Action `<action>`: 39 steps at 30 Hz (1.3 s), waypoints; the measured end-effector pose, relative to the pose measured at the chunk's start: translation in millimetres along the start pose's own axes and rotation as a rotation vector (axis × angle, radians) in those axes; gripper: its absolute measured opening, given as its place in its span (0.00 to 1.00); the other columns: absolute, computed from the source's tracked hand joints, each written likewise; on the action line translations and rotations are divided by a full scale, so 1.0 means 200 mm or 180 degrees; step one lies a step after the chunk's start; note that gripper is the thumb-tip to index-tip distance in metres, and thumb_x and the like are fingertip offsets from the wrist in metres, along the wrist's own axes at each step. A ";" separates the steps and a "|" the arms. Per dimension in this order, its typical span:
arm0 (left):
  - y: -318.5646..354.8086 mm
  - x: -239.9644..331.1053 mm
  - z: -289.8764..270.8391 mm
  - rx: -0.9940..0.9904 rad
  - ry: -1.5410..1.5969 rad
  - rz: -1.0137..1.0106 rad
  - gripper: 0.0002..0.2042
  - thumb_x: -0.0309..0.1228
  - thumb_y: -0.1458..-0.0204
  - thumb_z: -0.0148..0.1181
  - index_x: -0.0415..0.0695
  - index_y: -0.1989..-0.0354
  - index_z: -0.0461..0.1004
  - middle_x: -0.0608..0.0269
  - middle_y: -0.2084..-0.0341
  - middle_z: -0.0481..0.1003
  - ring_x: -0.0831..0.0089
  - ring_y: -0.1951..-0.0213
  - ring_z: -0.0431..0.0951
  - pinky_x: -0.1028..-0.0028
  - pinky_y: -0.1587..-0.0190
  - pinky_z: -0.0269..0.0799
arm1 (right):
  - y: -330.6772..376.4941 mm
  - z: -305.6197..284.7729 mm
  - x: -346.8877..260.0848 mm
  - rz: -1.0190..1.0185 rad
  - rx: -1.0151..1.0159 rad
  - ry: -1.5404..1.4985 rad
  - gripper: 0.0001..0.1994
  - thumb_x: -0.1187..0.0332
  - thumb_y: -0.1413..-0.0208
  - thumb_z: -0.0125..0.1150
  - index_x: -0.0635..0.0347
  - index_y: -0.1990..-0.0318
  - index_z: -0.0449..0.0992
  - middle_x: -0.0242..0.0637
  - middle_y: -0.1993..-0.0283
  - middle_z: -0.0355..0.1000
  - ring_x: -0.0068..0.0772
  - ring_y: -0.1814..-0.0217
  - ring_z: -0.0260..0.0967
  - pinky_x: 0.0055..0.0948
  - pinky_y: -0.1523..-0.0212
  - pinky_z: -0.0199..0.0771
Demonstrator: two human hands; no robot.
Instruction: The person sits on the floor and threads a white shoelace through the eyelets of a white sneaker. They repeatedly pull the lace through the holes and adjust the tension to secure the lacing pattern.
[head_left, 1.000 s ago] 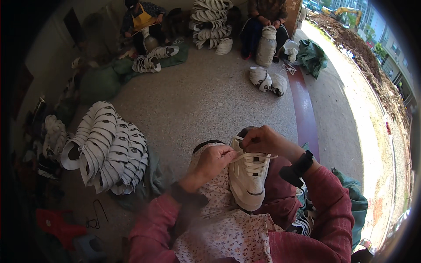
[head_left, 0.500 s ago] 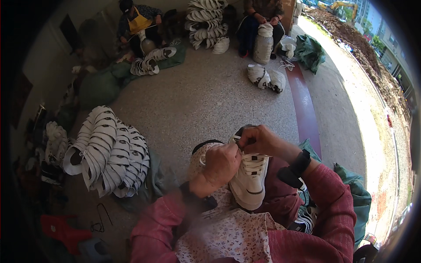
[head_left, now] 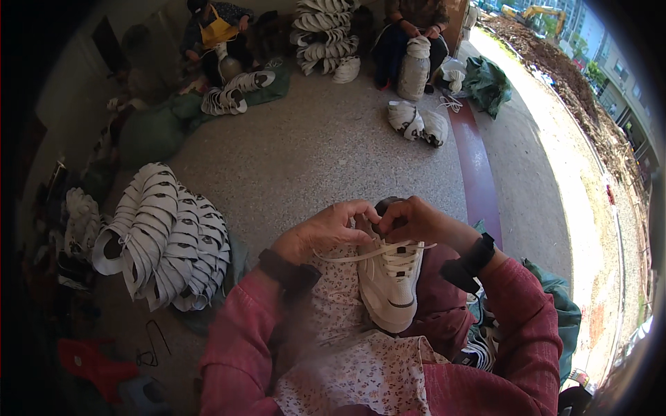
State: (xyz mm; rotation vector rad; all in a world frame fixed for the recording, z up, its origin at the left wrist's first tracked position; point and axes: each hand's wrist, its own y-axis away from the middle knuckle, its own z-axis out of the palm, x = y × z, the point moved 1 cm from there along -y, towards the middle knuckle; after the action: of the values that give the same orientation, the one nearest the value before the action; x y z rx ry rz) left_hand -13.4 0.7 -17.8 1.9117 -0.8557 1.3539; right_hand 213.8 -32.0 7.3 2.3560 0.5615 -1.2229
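Note:
A white lace-up sneaker (head_left: 390,295) rests on my lap, toe toward me, its dark collar facing away. My left hand (head_left: 329,227) is at the left of the shoe's top, thumb and forefinger curved apart with a gap between them. Across the collar from it, my right hand (head_left: 423,223) has its fingers bent into a pinch at the tongue; what they grip is hidden. A pale shoelace (head_left: 347,258) lies loose across the upper, one end running out left under my left hand, a short end poking out right.
Stacked white shoe uppers (head_left: 170,239) stand on the floor at left, beside a red plastic piece (head_left: 97,364). A pair of white shoe pieces (head_left: 416,123) lies ahead. Two people sit at the back near another stack of uppers (head_left: 326,35). Green sacks (head_left: 489,83) lie by the doorway.
My left hand has come off the laces and opened its thumb and forefinger, shifting left and up. The lace now hangs loose across the shoe. My right hand stays at the collar.

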 end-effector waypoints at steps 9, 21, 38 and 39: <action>-0.01 -0.11 0.05 0.0123 0.0382 0.0339 0.12 0.30 0.48 0.69 0.50 0.57 0.74 0.76 0.67 0.74 0.83 0.62 0.74 0.75 0.53 0.70 | 0.00 0.05 0.07 -0.0969 0.0286 0.0499 0.07 0.73 0.52 0.69 0.58 0.65 0.81 0.31 0.67 0.74 0.32 0.64 0.74 0.33 0.64 0.73; -0.01 0.12 0.17 0.0711 -0.2035 0.1268 0.12 0.41 0.49 0.69 0.47 0.65 0.79 0.64 0.63 0.71 0.66 0.55 0.70 0.67 0.50 0.68 | 0.10 -0.32 0.12 -0.0484 0.1042 0.1233 0.03 0.67 0.42 0.62 0.54 0.67 0.80 0.29 0.69 0.73 0.25 0.65 0.70 0.27 0.62 0.66; -0.04 0.18 0.08 -0.0140 -0.0244 -0.0156 0.09 0.36 0.52 0.73 0.45 0.72 0.82 0.70 0.62 0.70 0.75 0.52 0.68 0.72 0.47 0.64 | 0.16 -0.30 0.48 -0.0532 0.1577 -0.5448 0.08 0.71 0.35 0.43 0.61 0.64 0.68 0.37 0.67 0.71 0.30 0.68 0.69 0.36 0.55 0.76; -0.03 0.17 0.07 -0.0167 -0.0361 -0.0055 0.09 0.37 0.52 0.73 0.45 0.71 0.83 0.70 0.62 0.70 0.75 0.52 0.68 0.72 0.47 0.64 | 0.20 -0.39 0.55 -0.0410 0.1944 -0.5602 0.07 0.71 0.35 0.43 0.62 0.64 0.68 0.37 0.68 0.71 0.30 0.69 0.69 0.36 0.56 0.76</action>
State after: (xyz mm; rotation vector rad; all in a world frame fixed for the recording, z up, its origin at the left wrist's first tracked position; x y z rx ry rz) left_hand 8.2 -12.7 10.1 1.9660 -0.9184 1.2106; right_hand 343.8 -5.9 -36.6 0.6643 -0.3370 -2.9859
